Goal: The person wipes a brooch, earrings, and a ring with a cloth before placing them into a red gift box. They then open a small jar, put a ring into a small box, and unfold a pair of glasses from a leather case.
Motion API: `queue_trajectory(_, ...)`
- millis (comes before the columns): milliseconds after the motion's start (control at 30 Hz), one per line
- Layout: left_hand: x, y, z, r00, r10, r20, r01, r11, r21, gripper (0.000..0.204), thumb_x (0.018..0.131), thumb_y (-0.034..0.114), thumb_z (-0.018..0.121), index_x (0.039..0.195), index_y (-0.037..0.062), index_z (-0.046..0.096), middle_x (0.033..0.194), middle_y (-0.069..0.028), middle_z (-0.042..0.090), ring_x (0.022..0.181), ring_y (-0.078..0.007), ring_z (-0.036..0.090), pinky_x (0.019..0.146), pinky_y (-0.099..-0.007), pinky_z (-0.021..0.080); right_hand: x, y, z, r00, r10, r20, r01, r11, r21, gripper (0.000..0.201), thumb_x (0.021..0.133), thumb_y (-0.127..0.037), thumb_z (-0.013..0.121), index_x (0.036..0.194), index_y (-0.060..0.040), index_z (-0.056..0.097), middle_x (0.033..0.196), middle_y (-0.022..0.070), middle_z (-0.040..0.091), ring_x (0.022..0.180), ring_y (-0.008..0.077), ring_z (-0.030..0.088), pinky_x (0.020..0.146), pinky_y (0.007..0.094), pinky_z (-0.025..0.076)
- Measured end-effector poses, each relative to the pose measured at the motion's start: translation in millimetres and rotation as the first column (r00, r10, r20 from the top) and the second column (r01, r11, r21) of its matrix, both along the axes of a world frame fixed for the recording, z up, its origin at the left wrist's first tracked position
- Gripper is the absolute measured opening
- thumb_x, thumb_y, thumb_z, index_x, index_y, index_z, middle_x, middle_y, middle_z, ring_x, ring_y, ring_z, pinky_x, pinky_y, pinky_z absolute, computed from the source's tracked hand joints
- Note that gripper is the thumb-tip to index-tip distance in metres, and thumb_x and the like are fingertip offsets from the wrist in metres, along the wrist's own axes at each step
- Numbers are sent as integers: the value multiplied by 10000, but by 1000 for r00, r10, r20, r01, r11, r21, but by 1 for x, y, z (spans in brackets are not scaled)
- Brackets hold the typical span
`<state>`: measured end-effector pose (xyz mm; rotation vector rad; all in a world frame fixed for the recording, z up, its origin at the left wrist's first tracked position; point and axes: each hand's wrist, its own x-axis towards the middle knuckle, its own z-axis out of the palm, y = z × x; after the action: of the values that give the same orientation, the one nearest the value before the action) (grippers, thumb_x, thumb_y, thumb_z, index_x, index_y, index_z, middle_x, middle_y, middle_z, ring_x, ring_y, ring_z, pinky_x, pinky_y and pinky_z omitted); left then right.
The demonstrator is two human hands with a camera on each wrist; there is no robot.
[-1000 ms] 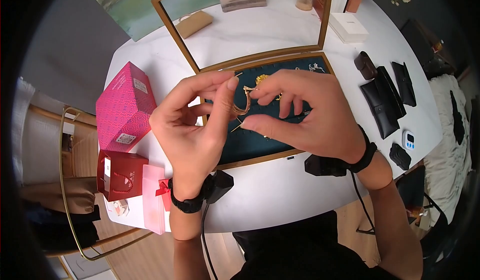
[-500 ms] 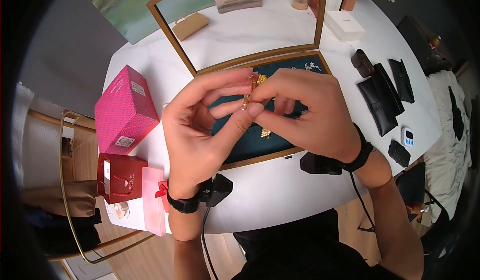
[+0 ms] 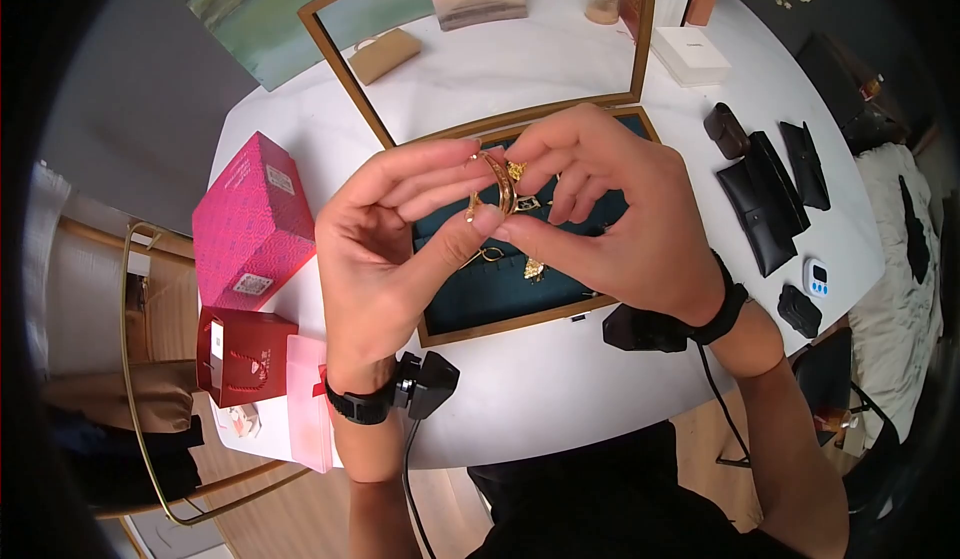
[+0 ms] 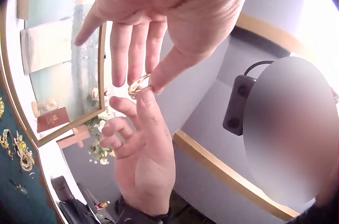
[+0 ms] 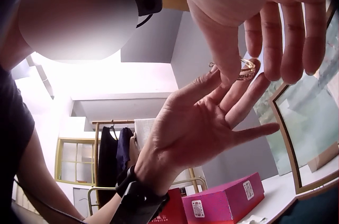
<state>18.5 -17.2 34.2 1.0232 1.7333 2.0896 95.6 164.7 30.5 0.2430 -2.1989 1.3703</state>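
Between both hands is a gold bangle (image 3: pixel 507 191), with an open gap in its hoop. My left hand (image 3: pixel 375 229) pinches one end with its thumb below and fingers above. On the other side, my right hand (image 3: pixel 640 214) holds it between thumb and index finger, the other fingers loosely bent. The bangle (image 4: pixel 139 85) shows at the meeting fingertips in the left wrist view; in the right wrist view the bangle (image 5: pixel 246 70) is partly hidden by a thumb. Under the hands lies a wood-framed jewellery case (image 3: pixel 480 335) lined in dark green, holding gold pieces such as a pendant (image 3: pixel 534 270).
The case's glass lid (image 3: pixel 345 74) stands raised behind it. To the left are a pink box (image 3: pixel 250 224), a red gift bag (image 3: pixel 240 354) and a pale pink bag (image 3: pixel 308 409). Black pouches (image 3: pixel 755 214), a small timer (image 3: pixel 816 277) and a white box (image 3: pixel 690 56) lie to the right.
The hands came together on the bangle, then its hoop turned and opened more to view. The left fingers spread straighter, and the right hand tilted slightly upward.
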Motion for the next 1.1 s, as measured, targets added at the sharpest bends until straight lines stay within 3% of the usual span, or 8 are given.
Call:
queue_trajectory(67,-3,0,-1,999,12,-31,-12,1000,9,400,776,-140,728,1154,-76,615,1146,-181,662,1082,-229,663,945,-344,548,2,0,5,999,-1,33,0,1000,12,348,751,-194,804,1033,-87,630,795,54,671,585,160,611,540,267,482)
queue_trajectory(300,0,0,2,997,39,61,-40,999,3,398,761,-150,736,1136,-79,622,1135,-171,662,1061,-215,668,939,-323,552,3,0,6,997,19,68,-23,998,51,371,759,-196,792,1084,-101,642,786,50,669,583,161,610,530,263,472)
queue_trajectory(500,4,5,2,997,79,13,-79,997,0,401,766,-162,719,1148,-100,615,1142,-174,653,1040,-207,669,842,-298,613,3,4,5,998,50,-31,-47,996,82,348,765,-169,779,1087,-108,665,836,44,683,581,143,596,530,255,477)
queue_trajectory(633,7,5,4,983,99,-152,-104,994,-30,404,769,-155,717,1158,-85,631,1139,-160,640,1012,-199,666,806,-285,627,2,4,4,988,75,-138,-64,995,81,334,768,-163,776,1081,-107,674,867,38,696,588,131,591,534,246,479)
queue_trajectory(733,10,5,5,976,116,-186,-124,992,-32,412,765,-151,719,1162,-73,639,1131,-152,634,1012,-198,661,818,-285,621,1,6,10,984,127,-127,-107,983,151,380,753,-82,776,1113,-22,671,949,80,716,666,96,654,597,218,508)
queue_trajectory(800,10,4,4,975,117,-190,-127,991,-41,418,762,-149,721,1164,-69,640,1127,-149,632,1017,-199,658,822,-287,619,3,6,11,993,119,-18,-120,993,-4,389,762,-84,786,1119,4,659,967,110,717,721,109,689,629,227,542)
queue_trajectory(933,10,4,3,981,92,-170,-95,995,-7,413,746,-146,730,1144,-81,643,1126,-152,634,1025,-204,657,829,-297,616,2,10,7,987,153,-43,-151,987,54,414,775,-79,790,1146,21,638,988,132,714,769,125,708,642,237,563)
queue_trajectory(1100,8,-1,4,984,65,-166,-63,998,16,411,723,-158,722,1121,-86,647,1107,-151,642,1010,-203,664,811,-303,623,2,8,7,970,242,-3,-242,966,-88,410,795,-45,779,1169,21,623,988,128,708,797,144,714,657,240,573)
